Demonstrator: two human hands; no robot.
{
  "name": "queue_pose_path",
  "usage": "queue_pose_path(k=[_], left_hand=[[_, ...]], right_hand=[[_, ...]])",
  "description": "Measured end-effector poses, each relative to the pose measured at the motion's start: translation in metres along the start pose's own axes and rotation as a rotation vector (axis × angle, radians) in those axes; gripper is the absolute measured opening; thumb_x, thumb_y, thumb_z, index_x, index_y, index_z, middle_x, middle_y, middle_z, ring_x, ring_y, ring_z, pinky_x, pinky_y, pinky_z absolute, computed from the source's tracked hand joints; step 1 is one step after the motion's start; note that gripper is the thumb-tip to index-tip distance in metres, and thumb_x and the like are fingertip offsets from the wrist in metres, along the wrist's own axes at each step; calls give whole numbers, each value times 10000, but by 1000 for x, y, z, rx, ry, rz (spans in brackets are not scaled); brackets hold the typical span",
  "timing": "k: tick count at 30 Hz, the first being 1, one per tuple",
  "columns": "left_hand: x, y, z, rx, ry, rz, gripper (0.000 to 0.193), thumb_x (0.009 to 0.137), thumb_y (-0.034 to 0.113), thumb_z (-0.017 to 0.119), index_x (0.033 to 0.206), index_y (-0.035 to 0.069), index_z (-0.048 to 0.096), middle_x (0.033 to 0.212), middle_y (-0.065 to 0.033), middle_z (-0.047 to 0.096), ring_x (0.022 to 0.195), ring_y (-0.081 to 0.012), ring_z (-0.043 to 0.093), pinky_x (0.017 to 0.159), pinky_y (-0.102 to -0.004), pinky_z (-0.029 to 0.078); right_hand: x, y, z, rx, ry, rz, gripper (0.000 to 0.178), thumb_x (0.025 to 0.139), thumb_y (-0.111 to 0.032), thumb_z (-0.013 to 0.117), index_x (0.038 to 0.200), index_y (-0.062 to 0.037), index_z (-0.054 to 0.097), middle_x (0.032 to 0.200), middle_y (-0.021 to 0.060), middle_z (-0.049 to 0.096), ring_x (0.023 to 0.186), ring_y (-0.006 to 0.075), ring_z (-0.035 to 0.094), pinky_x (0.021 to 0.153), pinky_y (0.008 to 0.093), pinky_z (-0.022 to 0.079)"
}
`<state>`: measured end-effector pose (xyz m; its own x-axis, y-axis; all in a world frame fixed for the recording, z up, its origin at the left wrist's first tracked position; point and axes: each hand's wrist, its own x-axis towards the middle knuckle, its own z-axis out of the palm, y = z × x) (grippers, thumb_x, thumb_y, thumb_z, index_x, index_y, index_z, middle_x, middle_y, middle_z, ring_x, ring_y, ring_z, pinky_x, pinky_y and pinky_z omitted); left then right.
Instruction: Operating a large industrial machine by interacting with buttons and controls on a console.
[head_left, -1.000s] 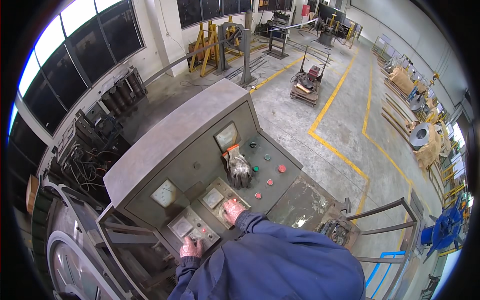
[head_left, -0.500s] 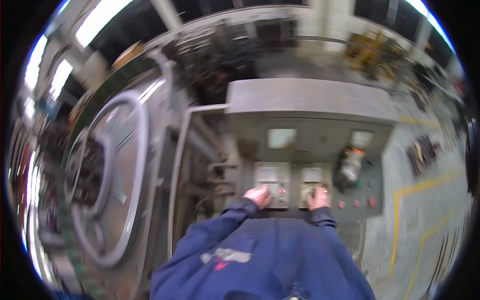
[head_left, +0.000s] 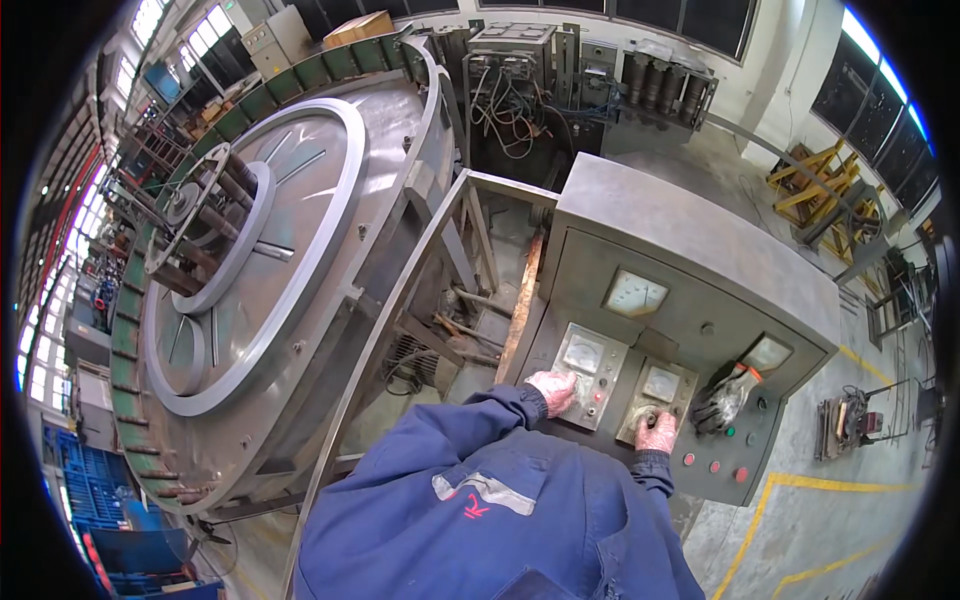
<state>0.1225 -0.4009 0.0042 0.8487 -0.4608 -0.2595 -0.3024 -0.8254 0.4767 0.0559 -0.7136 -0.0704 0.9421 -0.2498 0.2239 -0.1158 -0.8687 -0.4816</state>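
Observation:
Both hands are at a grey control console (head_left: 690, 255) in front of me. My right hand (head_left: 657, 434) has its fingers closed round a black rotary knob (head_left: 651, 420) on the right inset panel (head_left: 640, 402), below a dial gauge (head_left: 662, 384). My left hand (head_left: 553, 393) lies curled at the left edge of the left inset panel (head_left: 605, 388), below another gauge (head_left: 582, 352); its fingers hide what they grip. A worn grey work glove (head_left: 725, 400) with an orange cuff rests against the console face, right of my right hand.
Red push buttons (head_left: 714, 466) line the lower right of the console. To the left stands a large round machine table (head_left: 270, 330) with a raised metal ring (head_left: 352, 200). A metal frame (head_left: 385, 330) separates it from the console. Yellow lines (head_left: 765, 500) mark the floor at right.
My view has turned left and sharpened; the console now appears tilted and more of the round machine shows. Both hands have stayed at the same two panels.

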Motion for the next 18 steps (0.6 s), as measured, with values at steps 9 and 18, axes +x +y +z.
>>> queue_pose_path(k=[9,18], left_hand=[[4,-21,20,5,68,131,381,907,324,614,1077,18,466,920,-237,679,887,-451,666,789,-526,545],[7,-25,17,21,152,223,390,874,317,654,1026,-7,497,981,-214,671,920,-409,671,793,-488,551]], right_hand=[[-2,-9,-2,44,16,33,306,765,-133,757,1034,-34,653,992,209,635,938,399,636,848,463,521],[-1,-14,-5,21,-6,72,308,775,-153,758,1045,-42,659,1015,203,651,959,389,646,861,462,521]])
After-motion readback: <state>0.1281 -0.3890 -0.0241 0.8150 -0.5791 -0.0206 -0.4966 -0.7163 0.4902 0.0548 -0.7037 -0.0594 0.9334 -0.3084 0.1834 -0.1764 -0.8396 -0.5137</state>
